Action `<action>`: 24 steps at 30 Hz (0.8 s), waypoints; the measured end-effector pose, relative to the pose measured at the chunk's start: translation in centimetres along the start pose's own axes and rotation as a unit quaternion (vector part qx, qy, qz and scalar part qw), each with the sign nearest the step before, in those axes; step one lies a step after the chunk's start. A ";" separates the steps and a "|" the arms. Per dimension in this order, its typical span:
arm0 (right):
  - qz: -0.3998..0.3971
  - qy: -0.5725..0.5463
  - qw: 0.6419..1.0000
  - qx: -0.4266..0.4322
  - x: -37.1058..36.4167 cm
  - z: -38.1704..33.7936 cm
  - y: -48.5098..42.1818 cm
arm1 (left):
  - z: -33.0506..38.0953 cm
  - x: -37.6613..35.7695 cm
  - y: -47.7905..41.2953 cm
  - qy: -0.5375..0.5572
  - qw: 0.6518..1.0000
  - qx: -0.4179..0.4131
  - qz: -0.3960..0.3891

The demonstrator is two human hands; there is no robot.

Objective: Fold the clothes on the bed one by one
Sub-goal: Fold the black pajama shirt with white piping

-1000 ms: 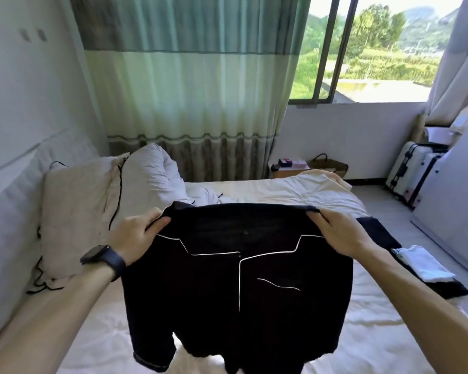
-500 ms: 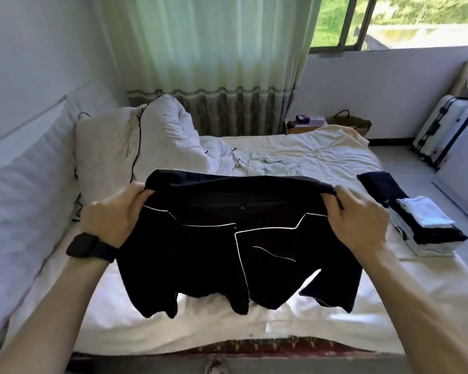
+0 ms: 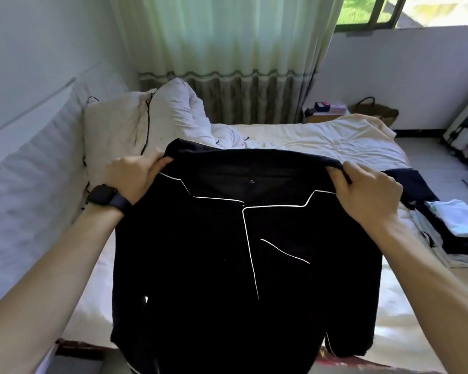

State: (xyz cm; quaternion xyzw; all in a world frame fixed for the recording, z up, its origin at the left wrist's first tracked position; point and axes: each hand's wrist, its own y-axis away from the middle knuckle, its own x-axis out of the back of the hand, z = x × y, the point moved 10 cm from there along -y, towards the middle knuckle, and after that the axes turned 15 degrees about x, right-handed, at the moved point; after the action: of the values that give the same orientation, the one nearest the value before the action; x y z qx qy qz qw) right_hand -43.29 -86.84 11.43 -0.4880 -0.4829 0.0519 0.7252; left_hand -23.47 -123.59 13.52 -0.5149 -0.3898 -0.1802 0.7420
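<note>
Black shirt (image 3: 214, 252), white piping, held up over bed (image 3: 322, 141). Left hand (image 3: 131, 176) grip pinching one shoulder, right hand (image 3: 368, 193) grip pinching other. Neck label (image 3: 250, 181) too small to read.

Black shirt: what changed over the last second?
The black shirt had its lower half rumpled and lifted half a second ago. It has since dropped and now hangs flat, hem past the near edge of the bed. The view also tilted down. Unchanged: left hand and right hand still grip the shoulders, nothing released. The folded stack stays on the bed's right side.
</note>
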 end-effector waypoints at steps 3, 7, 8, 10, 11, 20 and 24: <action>-0.029 0.012 0.999 0.013 -5.4 0.8 -2.2 | -2.2 -6.4 -3.2 -0.008 0.999 0.020 -0.042; -0.145 0.011 0.989 0.009 -17.1 2.3 -4.1 | -5.4 -17.4 -7.0 -0.025 0.993 0.022 -0.114; -0.169 0.011 0.986 0.007 -20.3 2.7 -4.5 | -6.1 -20.7 -7.8 -0.035 0.989 0.022 -0.141; -0.211 0.012 0.977 0.010 -26.7 3.2 -5.5 | -7.9 -27.4 -9.5 -0.057 0.977 0.033 -0.200; -0.230 0.019 0.973 0.014 -29.8 3.4 -5.9 | -8.9 -30.9 -10.4 -0.071 0.968 0.051 -0.235; -0.506 -0.023 0.858 -0.085 -53.2 6.2 -2.0 | -11.6 -53.6 -11.5 -0.047 0.915 0.198 -0.349; -0.543 -0.070 0.832 -0.089 -54.7 4.1 6.9 | -9.1 -57.9 -1.1 -0.032 0.907 0.161 -0.388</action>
State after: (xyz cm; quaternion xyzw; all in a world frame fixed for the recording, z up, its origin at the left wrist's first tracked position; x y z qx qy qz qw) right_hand -72.49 -110.49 -29.05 -0.2046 -0.7220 -0.3597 0.5545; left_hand -57.15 -140.07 -31.51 -0.2020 -0.6060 -0.3720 0.6734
